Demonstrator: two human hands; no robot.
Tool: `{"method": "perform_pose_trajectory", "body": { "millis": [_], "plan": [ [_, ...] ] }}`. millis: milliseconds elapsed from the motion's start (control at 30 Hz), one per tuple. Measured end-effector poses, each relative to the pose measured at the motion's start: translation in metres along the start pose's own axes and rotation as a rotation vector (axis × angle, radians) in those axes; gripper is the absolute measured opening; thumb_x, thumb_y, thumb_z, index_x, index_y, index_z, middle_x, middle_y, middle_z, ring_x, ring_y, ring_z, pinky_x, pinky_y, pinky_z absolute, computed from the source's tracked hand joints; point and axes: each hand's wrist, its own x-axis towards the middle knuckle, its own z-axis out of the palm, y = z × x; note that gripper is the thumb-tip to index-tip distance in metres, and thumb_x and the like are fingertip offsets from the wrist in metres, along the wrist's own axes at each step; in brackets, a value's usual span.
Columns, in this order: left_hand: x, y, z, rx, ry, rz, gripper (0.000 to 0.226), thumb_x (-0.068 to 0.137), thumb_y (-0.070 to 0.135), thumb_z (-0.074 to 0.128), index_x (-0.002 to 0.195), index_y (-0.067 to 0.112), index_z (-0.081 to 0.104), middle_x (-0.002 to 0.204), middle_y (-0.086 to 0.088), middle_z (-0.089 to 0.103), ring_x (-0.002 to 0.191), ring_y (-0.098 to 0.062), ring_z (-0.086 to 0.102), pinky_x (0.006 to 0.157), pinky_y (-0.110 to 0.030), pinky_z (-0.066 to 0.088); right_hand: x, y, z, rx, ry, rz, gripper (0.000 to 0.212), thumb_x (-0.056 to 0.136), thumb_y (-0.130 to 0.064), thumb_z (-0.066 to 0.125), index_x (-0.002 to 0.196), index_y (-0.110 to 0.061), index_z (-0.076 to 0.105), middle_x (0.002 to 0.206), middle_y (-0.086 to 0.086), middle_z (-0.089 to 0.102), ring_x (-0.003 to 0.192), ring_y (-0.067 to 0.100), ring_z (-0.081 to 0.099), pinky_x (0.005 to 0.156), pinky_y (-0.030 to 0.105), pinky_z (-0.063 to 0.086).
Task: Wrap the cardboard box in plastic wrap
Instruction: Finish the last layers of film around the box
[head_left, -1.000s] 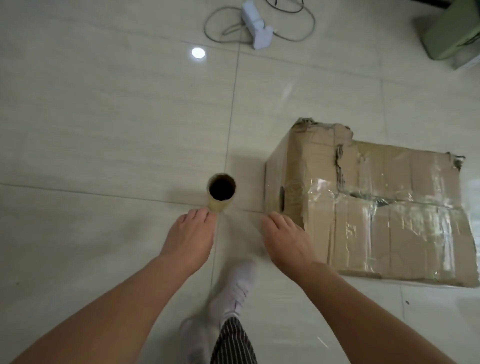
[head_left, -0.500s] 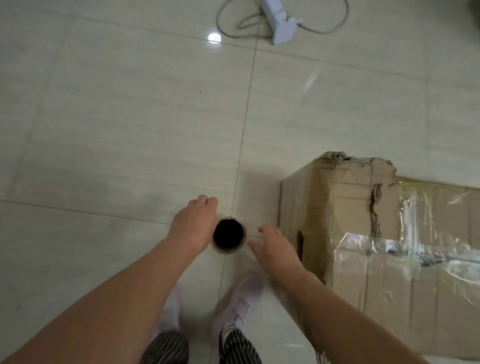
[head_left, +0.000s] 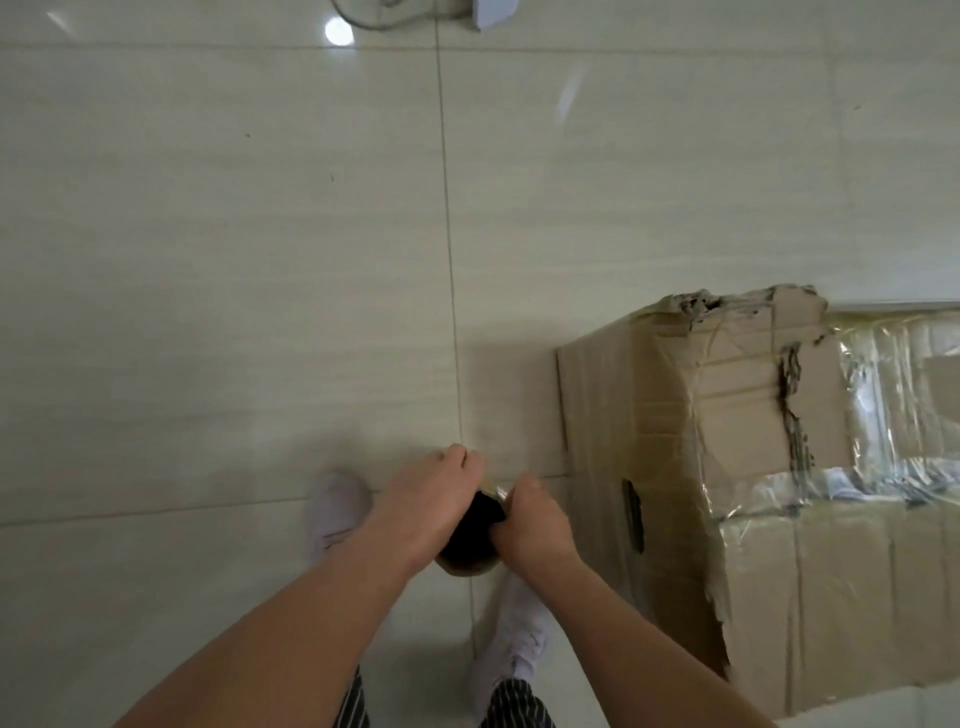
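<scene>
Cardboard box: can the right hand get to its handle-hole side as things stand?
Probably yes. The right hand grips the plastic wrap roll just beside the cardboard box, with only bare floor between them.

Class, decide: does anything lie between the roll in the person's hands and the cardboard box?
Nothing visible does. The left hand and right hand grip the roll; only floor tile separates it from the cardboard box.

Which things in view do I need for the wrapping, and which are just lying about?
For the job: plastic wrap roll, gripped by left hand and right hand; cardboard box, partly covered in film.
Lying about: white device and its cable at the top edge.
</scene>
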Motion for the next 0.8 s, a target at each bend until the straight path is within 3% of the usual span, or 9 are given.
{"method": "perform_pose_trajectory", "body": {
  "millis": [167, 367, 567, 633, 800],
  "plan": [
    [0.012, -0.015, -0.018, -0.067, 0.036, -0.031, 0.027, 0.091, 0.007, 0.04, 0.118, 0.011, 0.038, 0.122, -0.008, 0.041, 0.109, -0.026, 0.048, 0.072, -0.038, 0.041, 0.008, -0.019, -0.011, 0.092, 0.178, -0.051, 0.02, 0.088, -0.003, 0.047, 0.108, -0.007, 0.041, 0.112, 0.015, 0.056, 0.102, 0.035, 0.057, 0.076, 0.036, 0.043],
    [0.031, -0.03, -0.034, -0.236, 0.172, -0.117, 0.02, 0.091, 0.015, 0.045, 0.11, 0.012, 0.039, 0.116, -0.006, 0.043, 0.104, -0.026, 0.049, 0.069, -0.035, 0.038, 0.035, -0.047, -0.052, -0.252, 0.312, -0.324, 0.019, 0.092, -0.002, 0.04, 0.111, -0.005, 0.04, 0.116, 0.013, 0.048, 0.105, 0.03, 0.051, 0.07, 0.032, 0.032],
    [0.045, -0.03, -0.04, -0.385, 0.286, -0.128, 0.023, 0.089, 0.019, 0.049, 0.109, 0.015, 0.039, 0.107, -0.001, 0.042, 0.081, -0.019, 0.045, 0.058, -0.028, 0.029, 0.046, -0.052, -0.075, -0.505, 0.286, -0.552, 0.02, 0.09, -0.001, 0.043, 0.107, -0.012, 0.039, 0.109, 0.008, 0.045, 0.098, 0.025, 0.047, 0.068, 0.032, 0.039],
    [0.049, -0.028, -0.046, -0.424, 0.287, -0.142, 0.019, 0.088, 0.017, 0.05, 0.105, 0.013, 0.042, 0.105, -0.003, 0.044, 0.08, -0.023, 0.048, 0.059, -0.03, 0.03, 0.046, -0.048, -0.076, -0.363, 0.286, -0.48, 0.021, 0.087, -0.002, 0.045, 0.105, -0.012, 0.04, 0.11, 0.007, 0.046, 0.1, 0.024, 0.047, 0.073, 0.033, 0.042],
    [0.047, -0.024, -0.048, -0.455, 0.249, -0.149, 0.018, 0.089, 0.012, 0.047, 0.106, 0.012, 0.041, 0.104, -0.006, 0.043, 0.078, -0.027, 0.049, 0.058, -0.032, 0.031, 0.044, -0.041, -0.074, 0.119, 0.18, -0.025, 0.023, 0.083, -0.012, 0.058, 0.099, -0.014, 0.041, 0.097, 0.005, 0.053, 0.086, 0.023, 0.053, 0.069, 0.031, 0.041]
  ]
}}
